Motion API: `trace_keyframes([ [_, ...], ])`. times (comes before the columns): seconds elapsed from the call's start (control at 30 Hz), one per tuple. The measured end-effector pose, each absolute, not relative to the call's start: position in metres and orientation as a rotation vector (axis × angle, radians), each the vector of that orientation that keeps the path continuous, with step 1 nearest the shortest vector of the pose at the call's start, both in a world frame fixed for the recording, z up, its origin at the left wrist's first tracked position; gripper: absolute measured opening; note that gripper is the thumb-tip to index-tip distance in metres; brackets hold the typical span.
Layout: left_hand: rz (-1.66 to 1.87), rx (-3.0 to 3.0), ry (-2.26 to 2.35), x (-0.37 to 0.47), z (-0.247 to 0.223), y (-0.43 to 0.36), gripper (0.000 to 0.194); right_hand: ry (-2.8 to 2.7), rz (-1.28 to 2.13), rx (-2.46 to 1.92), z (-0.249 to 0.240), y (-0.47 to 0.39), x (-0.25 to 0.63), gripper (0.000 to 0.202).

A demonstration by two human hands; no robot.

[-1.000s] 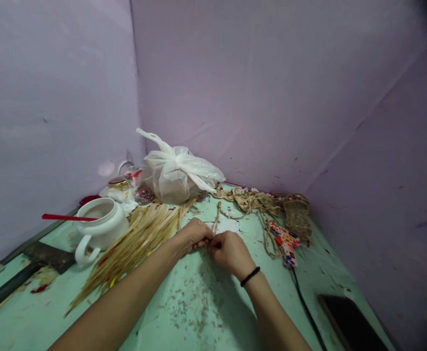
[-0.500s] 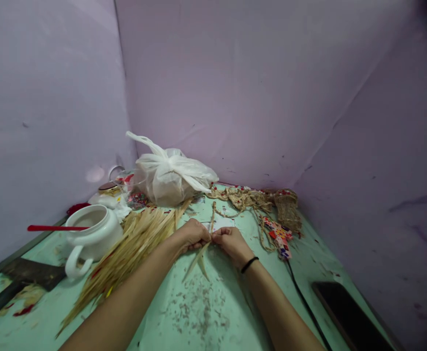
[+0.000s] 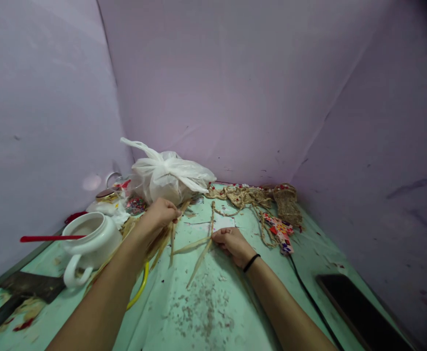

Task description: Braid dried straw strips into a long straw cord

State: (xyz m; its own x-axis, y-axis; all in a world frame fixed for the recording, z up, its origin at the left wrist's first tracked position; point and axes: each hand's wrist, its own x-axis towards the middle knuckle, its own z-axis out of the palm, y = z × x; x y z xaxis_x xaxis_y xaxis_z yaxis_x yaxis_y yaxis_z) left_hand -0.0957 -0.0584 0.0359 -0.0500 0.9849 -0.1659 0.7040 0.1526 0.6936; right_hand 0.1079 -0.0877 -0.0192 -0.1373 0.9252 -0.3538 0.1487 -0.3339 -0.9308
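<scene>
My right hand pinches the lower end of a thin straw braid at the middle of the table. Loose straw strips fan out down and left from that pinch. My left hand is closed over the upper part of a bundle of dry straw strips, its thumb and fingertips pressed together on straw there. My left forearm hides much of the bundle. A yellow curved strand shows beside that forearm.
A white handled pot with a red stick and a dark-bladed tool lie left. Behind are a knotted plastic bag and braided straw pieces. A patterned cloth-like piece, black cable and phone lie right.
My left hand has left the braid's end and moved up and left onto the straw bundle. My right hand keeps its pinch on the braid. The view has shifted slightly.
</scene>
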Motion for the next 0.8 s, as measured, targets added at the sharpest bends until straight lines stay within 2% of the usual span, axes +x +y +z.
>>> trace_keyframes([
  [0.13, 0.615, 1.723, 2.080, -0.104, 0.030, -0.056, 0.024, -1.233, 1.542, -1.497, -0.019, -0.088, 0.108, 0.013],
  [0.27, 0.490, 1.720, 2.307, -0.093, 0.016, -0.057, 0.033, -1.259, 1.550, -1.472, -0.020, -0.087, 0.109, 0.013],
  [0.37, 0.464, 1.731, 2.346, -0.088, 0.013, -0.055, 0.020, -1.286, 1.556, -1.445, -0.021, -0.087, 0.110, 0.014],
  [0.47, 0.508, 1.738, 2.148, -0.091, 0.019, -0.055, 0.011, -1.294, 1.546, -1.438, -0.021, -0.087, 0.110, 0.013],
  [0.63, 0.426, 1.716, 1.533, -0.077, 0.026, -0.063, 0.011, -1.273, 1.554, -1.440, -0.020, -0.087, 0.110, 0.009],
  [0.8, 0.299, 1.814, 1.436, -0.049, 0.018, -0.073, 0.009, -1.191, 1.557, -1.417, -0.017, -0.088, 0.109, 0.005],
])
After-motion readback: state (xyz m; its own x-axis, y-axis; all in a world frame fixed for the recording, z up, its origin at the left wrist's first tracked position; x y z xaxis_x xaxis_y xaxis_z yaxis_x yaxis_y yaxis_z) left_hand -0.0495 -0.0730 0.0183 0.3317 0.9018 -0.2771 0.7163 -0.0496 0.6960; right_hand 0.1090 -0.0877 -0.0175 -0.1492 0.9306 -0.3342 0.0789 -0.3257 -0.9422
